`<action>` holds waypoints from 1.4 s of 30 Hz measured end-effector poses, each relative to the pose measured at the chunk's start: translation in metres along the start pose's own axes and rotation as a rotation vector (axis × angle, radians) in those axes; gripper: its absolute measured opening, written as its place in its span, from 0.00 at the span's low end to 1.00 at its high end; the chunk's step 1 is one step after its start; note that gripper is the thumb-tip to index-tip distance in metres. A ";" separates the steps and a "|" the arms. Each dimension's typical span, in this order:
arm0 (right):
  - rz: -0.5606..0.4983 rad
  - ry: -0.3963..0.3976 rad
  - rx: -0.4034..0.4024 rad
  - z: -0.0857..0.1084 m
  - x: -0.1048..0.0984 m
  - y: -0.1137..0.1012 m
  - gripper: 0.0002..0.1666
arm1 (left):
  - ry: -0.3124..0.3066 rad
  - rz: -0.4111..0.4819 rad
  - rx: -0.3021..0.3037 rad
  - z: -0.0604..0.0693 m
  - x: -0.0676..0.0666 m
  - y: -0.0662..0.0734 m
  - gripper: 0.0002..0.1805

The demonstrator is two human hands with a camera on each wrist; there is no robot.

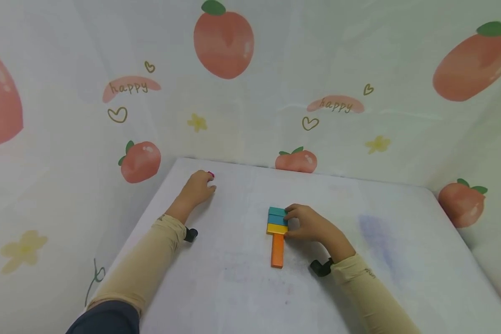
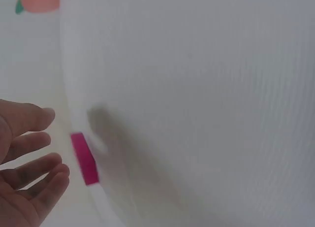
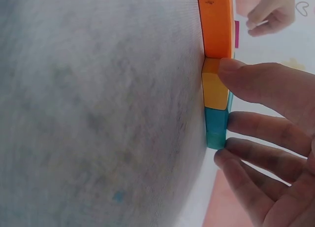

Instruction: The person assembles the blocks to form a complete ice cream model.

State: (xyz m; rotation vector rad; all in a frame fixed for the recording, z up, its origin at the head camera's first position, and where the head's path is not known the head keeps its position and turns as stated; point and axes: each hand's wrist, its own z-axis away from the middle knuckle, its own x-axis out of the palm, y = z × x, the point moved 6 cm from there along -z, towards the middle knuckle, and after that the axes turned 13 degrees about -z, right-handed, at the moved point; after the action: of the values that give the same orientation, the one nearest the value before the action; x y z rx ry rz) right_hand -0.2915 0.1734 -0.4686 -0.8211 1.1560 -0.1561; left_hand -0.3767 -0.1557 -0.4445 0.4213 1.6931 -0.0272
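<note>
At the far left of the white table, my left hand (image 1: 198,187) reaches beside a magenta block (image 2: 85,159). In the left wrist view the fingers (image 2: 54,163) are loosely bent and apart from the block. My right hand (image 1: 311,223) is at the right side of a row of blocks. Its thumb (image 3: 246,77) touches the yellow block (image 1: 277,228), while other fingers rest against the blue block (image 1: 277,220) and the teal block (image 1: 277,211). Below the yellow block, an orange block (image 1: 277,251) lies lengthwise, forming a T-like shape with the row.
The white tabletop (image 1: 234,297) has a bluish smudge (image 1: 377,236) at the right. A cloth (image 1: 259,106) printed with fruit, hearts and flowers hangs behind the table and along its sides. Dark wrist cameras (image 1: 190,234) stick out below both hands.
</note>
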 end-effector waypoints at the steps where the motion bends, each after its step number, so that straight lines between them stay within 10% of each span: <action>1: 0.002 0.000 0.000 0.000 0.000 0.000 0.24 | -0.002 -0.004 -0.022 -0.002 0.002 -0.007 0.15; 9: 0.015 -0.006 0.014 0.000 0.001 -0.003 0.25 | -0.026 0.016 -0.104 -0.016 0.014 -0.043 0.10; 19: 0.019 0.003 -0.033 0.003 -0.002 -0.009 0.25 | -0.042 0.041 -0.097 -0.025 0.015 -0.043 0.12; 42: 0.018 -0.003 -0.024 0.002 -0.001 -0.007 0.24 | -0.155 0.088 -0.020 -0.036 0.035 0.026 0.17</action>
State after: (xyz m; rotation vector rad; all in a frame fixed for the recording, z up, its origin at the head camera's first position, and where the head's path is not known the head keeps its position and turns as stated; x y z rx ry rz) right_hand -0.2881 0.1699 -0.4627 -0.8315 1.1638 -0.1258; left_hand -0.4070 -0.1134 -0.4668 0.4669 1.5199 0.0211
